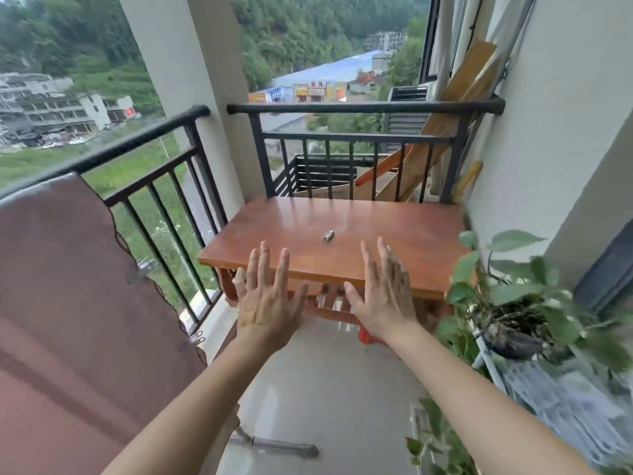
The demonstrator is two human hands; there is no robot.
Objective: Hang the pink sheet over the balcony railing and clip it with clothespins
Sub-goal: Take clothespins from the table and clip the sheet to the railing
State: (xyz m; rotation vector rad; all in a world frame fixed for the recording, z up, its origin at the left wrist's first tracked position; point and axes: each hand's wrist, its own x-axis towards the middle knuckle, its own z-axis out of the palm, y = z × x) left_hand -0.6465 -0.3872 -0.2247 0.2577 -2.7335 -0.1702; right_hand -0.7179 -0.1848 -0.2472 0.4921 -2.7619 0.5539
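Observation:
The pink sheet (68, 286) hangs over the black balcony railing (137, 142) on the left and drapes down to the floor. Two clothespins grip its right edge, one (141, 271) higher and one (195, 338) lower. Another clothespin (329, 236) lies on the wooden table (394, 234) ahead. My left hand (267, 299) and my right hand (383, 296) are both held out flat in front of the table's near edge, fingers spread, holding nothing. A plaster is on the back of my left hand.
A potted plant (513, 303) with trailing leaves stands at the right beside the wall. Wooden boards (455, 108) lean behind the far railing section. A metal bar (274, 445) lies on the tiled floor near my left forearm.

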